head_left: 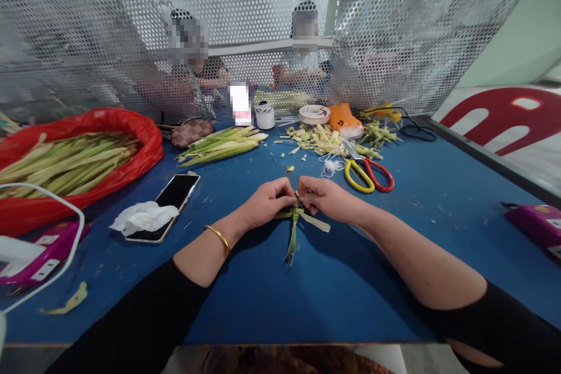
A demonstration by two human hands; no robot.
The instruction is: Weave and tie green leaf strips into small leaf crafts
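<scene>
A small piece woven from green leaf strips hangs between my hands above the blue table. Its thin ends point down toward me, and one pale strip sticks out to the right. My left hand, below a gold bangle, pinches the top of the piece from the left. From the right, the fingers of my right hand are closed on its top as well. The two sets of fingertips almost meet and hide the exact spot they grip. Scissors with one yellow and one red handle lie beyond my right hand.
A red plastic bag of long leaves stands left. A phone under a crumpled tissue lies nearer. At the back are a leaf bundle, trimmings, a tape roll and a perforated screen, with two people behind it.
</scene>
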